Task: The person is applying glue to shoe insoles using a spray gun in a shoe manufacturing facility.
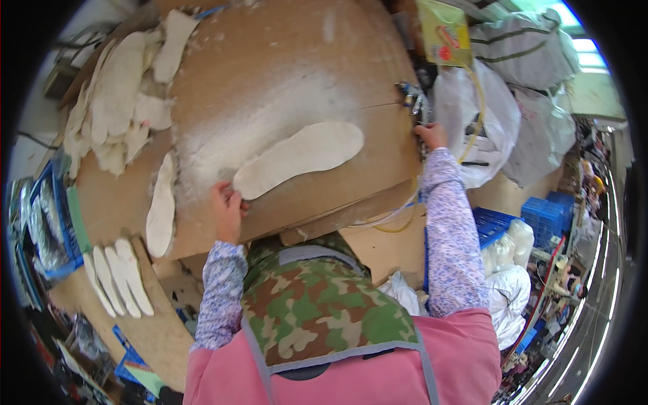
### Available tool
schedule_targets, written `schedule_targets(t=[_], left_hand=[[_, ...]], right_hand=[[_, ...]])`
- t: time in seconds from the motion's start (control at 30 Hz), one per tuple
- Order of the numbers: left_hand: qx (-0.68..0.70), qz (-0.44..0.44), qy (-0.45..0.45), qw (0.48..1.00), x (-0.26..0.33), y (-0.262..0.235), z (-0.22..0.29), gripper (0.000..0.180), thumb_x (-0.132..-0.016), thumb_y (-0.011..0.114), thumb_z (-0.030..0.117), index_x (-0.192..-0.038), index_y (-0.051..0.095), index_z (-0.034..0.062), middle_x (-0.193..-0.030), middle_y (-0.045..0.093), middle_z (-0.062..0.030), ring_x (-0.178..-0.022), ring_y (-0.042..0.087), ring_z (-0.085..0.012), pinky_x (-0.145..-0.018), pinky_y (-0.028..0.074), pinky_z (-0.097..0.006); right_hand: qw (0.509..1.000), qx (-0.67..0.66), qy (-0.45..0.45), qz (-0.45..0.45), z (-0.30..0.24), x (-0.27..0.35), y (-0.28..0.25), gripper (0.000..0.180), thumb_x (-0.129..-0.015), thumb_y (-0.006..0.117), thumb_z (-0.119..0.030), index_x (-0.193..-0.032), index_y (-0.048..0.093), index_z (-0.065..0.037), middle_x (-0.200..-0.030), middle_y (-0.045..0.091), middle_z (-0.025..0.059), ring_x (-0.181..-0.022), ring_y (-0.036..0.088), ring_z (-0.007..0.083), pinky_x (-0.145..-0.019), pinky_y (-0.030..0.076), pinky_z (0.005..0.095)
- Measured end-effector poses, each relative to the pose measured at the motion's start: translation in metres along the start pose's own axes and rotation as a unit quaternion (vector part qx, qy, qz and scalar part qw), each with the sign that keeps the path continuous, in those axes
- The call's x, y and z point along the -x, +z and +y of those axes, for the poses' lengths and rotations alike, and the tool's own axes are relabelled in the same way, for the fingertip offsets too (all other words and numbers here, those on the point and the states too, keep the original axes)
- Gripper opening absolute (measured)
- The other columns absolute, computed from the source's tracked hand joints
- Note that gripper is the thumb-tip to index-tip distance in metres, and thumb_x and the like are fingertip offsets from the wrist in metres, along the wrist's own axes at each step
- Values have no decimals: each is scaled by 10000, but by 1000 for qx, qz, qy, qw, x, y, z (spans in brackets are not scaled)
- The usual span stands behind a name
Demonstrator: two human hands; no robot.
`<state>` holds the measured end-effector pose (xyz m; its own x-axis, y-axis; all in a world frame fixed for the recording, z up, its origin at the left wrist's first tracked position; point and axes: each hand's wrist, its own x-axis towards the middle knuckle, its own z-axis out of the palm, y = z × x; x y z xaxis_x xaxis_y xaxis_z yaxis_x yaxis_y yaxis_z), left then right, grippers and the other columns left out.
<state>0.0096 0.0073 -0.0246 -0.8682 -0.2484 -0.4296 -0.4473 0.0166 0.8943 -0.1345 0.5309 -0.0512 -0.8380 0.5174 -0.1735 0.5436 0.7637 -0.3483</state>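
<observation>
A large cream insole (300,156) lies flat and slanting across the brown work board. At its narrower left end is my left hand (228,210), fingers curled and pinched at the insole's edge. My right hand (432,136) reaches to the board's right edge, its fingers closed on the lower part of a metal spray gun (416,104); the palm hides some of the handle. Another narrow insole (161,206) rests to the left of my left hand. Whitish residue coats the brown board (270,54) around and behind the large insole.
A heap of cream insoles (121,94) covers the board's far left. Several insoles (118,278) lie in a row on a lower board. A yellow hose (481,101) runs from a yellow container (443,34) past a clear plastic bag (499,128). Blue crates (542,214) stand at right.
</observation>
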Motion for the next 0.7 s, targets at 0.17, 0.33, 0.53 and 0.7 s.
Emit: schedule_targets(t=[0.17,0.33,0.53,0.7], left_hand=[[-22,-15,-5,1000,2,3,11,367,-858,513,22,-1203,389,51,-872,515,-77,-582,532,-103,-444,415,-215],[-38,10,5,999,10,0,22,322,-868,510,42,-1178,421,37,-930,526,-114,-519,515,-111,-425,407,-241],[22,-1,27,999,1,13,19,304,-860,501,24,-1151,416,25,-911,495,-110,-494,491,-117,-422,412,-255],[5,15,36,999,-4,13,13,277,-844,518,4,-1100,415,24,-883,479,-105,-525,504,-135,-428,436,-267]], right_hand=[[953,-298,18,-46,4,7,-39,262,-654,675,-167,-861,631,-13,-703,599,48,-617,555,148,-555,436,268],[875,-458,-103,-114,-80,132,-122,495,-724,562,-54,-1215,526,-8,-993,605,62,-639,500,72,-573,386,200],[797,-494,-24,-348,-126,237,-110,410,-866,518,-66,-1272,473,-23,-1099,595,88,-475,384,43,-434,309,195],[868,-332,-113,-352,-158,289,-70,201,-880,568,-62,-1078,563,-28,-609,428,-67,-469,380,15,-420,304,203]])
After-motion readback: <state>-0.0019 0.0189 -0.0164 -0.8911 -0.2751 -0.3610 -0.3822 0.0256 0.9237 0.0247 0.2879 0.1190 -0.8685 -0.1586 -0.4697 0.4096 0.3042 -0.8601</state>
